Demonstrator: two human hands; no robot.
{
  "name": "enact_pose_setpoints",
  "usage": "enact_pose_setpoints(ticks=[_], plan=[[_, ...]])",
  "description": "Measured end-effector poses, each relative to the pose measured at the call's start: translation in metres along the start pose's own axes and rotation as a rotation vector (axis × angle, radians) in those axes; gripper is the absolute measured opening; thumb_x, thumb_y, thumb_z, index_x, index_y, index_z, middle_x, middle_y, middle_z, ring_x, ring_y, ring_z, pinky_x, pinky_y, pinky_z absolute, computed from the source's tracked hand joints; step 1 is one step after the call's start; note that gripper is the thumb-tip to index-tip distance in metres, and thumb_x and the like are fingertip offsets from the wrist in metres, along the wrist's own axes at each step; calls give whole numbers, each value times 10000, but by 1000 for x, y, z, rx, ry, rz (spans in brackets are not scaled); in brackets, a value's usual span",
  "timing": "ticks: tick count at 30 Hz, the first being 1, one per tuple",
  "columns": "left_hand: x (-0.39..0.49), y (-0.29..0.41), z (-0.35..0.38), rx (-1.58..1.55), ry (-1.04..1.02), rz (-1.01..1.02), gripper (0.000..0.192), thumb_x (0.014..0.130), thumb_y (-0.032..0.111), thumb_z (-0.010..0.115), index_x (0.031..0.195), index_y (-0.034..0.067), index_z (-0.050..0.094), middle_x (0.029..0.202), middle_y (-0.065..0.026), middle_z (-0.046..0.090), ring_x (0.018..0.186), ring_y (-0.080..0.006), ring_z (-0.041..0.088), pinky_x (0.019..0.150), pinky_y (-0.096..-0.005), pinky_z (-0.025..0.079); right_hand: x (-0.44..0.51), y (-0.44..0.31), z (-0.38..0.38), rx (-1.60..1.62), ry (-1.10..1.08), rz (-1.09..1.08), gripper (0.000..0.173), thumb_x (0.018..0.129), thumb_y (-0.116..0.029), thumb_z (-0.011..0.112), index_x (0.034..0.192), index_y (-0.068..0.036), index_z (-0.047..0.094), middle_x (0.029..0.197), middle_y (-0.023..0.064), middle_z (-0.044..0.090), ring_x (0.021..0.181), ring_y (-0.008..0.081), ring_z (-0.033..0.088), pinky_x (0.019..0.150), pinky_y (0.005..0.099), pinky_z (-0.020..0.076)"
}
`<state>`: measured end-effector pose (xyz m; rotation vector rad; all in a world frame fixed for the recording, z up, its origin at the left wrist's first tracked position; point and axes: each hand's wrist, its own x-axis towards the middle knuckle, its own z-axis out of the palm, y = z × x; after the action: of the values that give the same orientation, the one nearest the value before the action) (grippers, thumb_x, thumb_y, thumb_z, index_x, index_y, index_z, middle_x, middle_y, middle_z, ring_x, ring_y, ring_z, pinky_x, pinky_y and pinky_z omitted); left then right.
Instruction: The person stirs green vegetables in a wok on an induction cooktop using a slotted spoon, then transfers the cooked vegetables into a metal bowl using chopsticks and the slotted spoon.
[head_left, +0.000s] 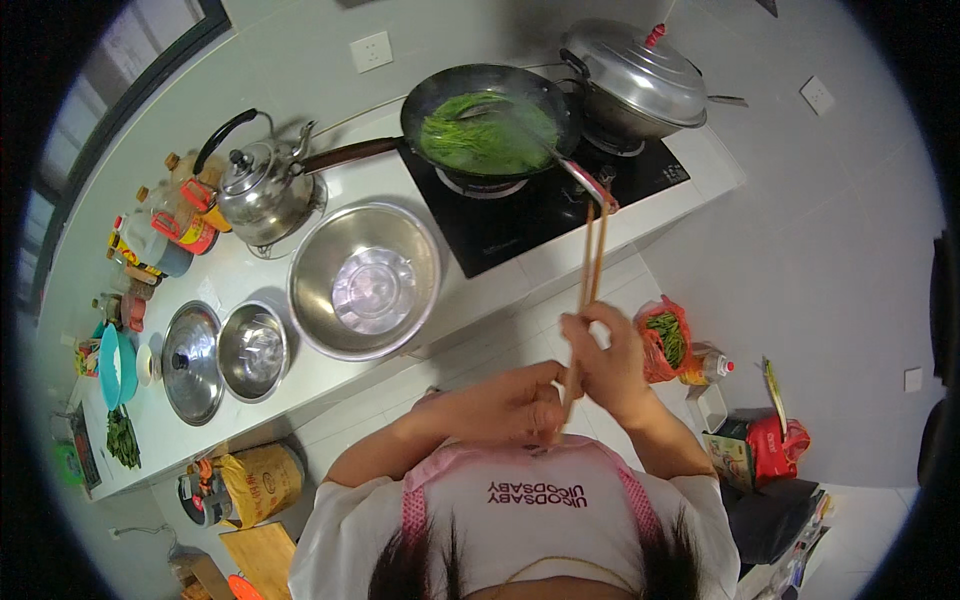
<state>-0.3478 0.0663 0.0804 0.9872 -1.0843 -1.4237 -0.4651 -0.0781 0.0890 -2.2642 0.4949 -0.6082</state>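
My right hand (609, 352) grips a pair of long wooden chopsticks (589, 259), their tips pointing at the hob. Close beside it, my slightly blurred left hand (514, 405) has its fingers curled at the chopsticks' rear ends. Beyond the tips, a metal cooking spatula (581, 176) with a red-and-silver handle leans over the rim of a black wok (491, 75). Long green vegetables (469, 139) lie in greenish liquid in the wok, with steam over them. The wok sits on the left burner of a black gas hob (499, 236).
A lidded metal pot (637, 75) occupies the right burner. Left on the white counter (330, 390) stand a kettle (262, 191), a large steel basin (364, 281), a smaller bowl (253, 351), a lid (193, 364) and several bottles (180, 217). A red bag of green vegetables (664, 337) sits on the floor.
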Motion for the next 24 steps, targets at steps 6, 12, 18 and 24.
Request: enact_pose_setpoints(ticks=[6, 12, 18, 24], plan=[[88, -41, -52, -165, 319, -205, 429, 960, 391, 504, 1208, 41, 524, 793, -32, 600, 734, -145, 582, 690, -286, 472, 27, 76, -62, -499, 524, -251, 195, 768, -14, 639, 960, -40, 610, 978, 125, 581, 863, 312, 576, 713, 382, 477], [223, -52, -102, -662, 660, -176, 473, 919, 329, 585, 1245, 21, 434, 1047, -164, 565, 968, -264, 571, 869, -389, 479, 67, 146, -103, -686, 537, -95, 147, 842, -1, 572, 985, -25, 545, 1026, 167, 576, 864, 370, 550, 705, 429, 457], [281, -42, -123, -1131, 695, -23, 204, 882, 261, 639, 969, 107, 536, 913, -87, 556, 839, -207, 548, 788, -358, 481, 140, 268, -71, -358, 146, 53, 165, 879, -58, 544, 1039, -24, 561, 1000, 194, 559, 864, 415, 565, 741, 453, 465], [215, -4, -124, -709, 1014, -74, 168, 864, 157, 659, 887, 138, 495, 672, 36, 441, 507, -64, 426, 423, -214, 309, 233, 341, -10, -471, -277, -146, 265, 897, -208, 578, 1133, -96, 534, 1103, 118, 489, 753, 324, 622, 608, 416, 545]])
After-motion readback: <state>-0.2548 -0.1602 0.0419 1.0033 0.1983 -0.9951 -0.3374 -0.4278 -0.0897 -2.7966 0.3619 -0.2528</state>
